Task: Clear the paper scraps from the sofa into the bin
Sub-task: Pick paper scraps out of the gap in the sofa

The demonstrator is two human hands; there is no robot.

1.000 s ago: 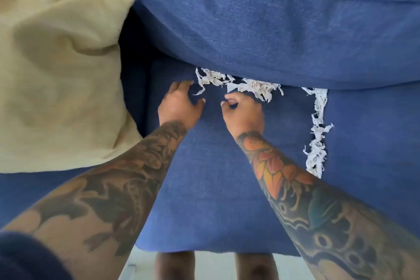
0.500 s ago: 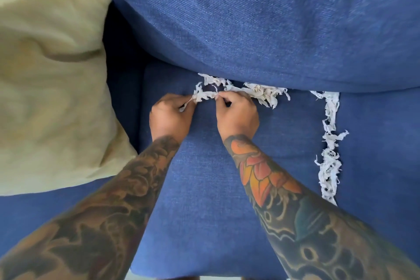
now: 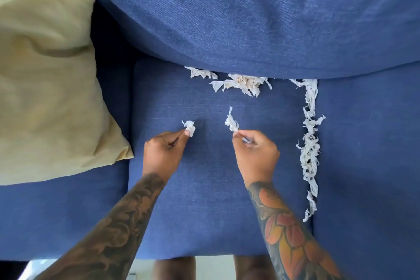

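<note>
White paper scraps lie on the blue sofa seat (image 3: 204,200). My left hand (image 3: 162,154) pinches a small scrap (image 3: 189,127) between thumb and fingertip. My right hand (image 3: 255,154) pinches a longer scrap (image 3: 231,123) that sticks up from its fingers. Both hands hover over the middle seat cushion. A clump of scraps (image 3: 241,83) lies along the crease under the back cushion, with a smaller piece (image 3: 200,73) to its left. A long line of scraps (image 3: 310,143) fills the gap between two seat cushions at the right. No bin is in view.
A beige pillow (image 3: 50,79) leans at the left end of the sofa. The blue back cushion (image 3: 250,13) overhangs the crease. My legs and pale floor (image 3: 216,267) show below the seat's front edge.
Both hands have drawn back from the crease toward me, each lifting away a scrap it pinched there. The clump at the crease is smaller on its left side.
</note>
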